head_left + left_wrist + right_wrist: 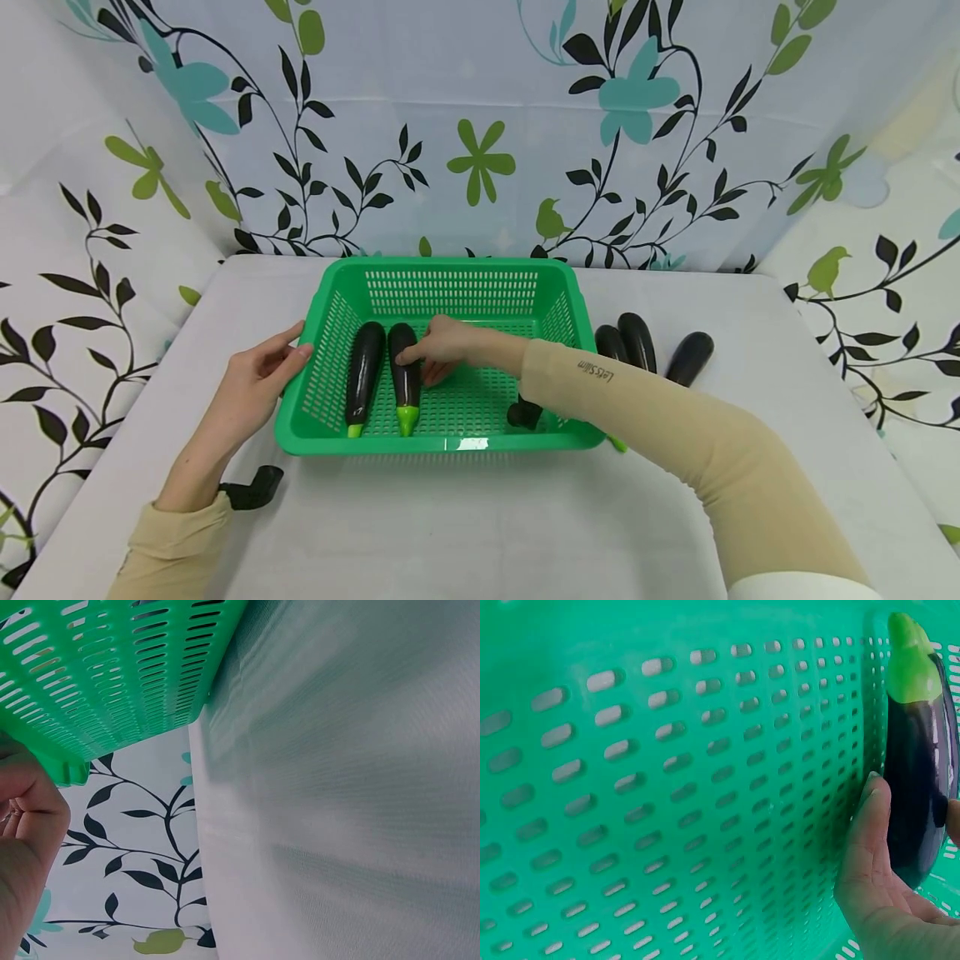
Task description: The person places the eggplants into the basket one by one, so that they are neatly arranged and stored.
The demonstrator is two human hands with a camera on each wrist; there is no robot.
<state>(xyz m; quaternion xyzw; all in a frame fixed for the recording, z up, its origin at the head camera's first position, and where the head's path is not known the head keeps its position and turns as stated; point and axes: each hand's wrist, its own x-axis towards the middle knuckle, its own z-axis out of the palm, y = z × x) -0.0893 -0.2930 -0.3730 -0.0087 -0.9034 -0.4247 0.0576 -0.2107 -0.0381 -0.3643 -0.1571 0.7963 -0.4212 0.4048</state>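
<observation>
A green plastic basket (360,446) with slotted walls stands on the white table. Inside it, toward the left, two dark eggplants with green caps lie side by side. My right hand (450,342) reaches in and grips the right-hand eggplant (407,387), thumb on one side and fingers on the other. In the right wrist view this eggplant (913,757) shows its green cap pointing up. The other eggplant (364,375) lies just left of it. At the basket's left rim my left hand (258,379) holds the edge, thumb over the top.
Several more eggplants (637,342) lie on the table right of the basket, partly behind the right forearm. Black wrist camera mounts show at the left wrist and beneath the right sleeve. A patterned curtain (480,125) hangs behind the table (480,525).
</observation>
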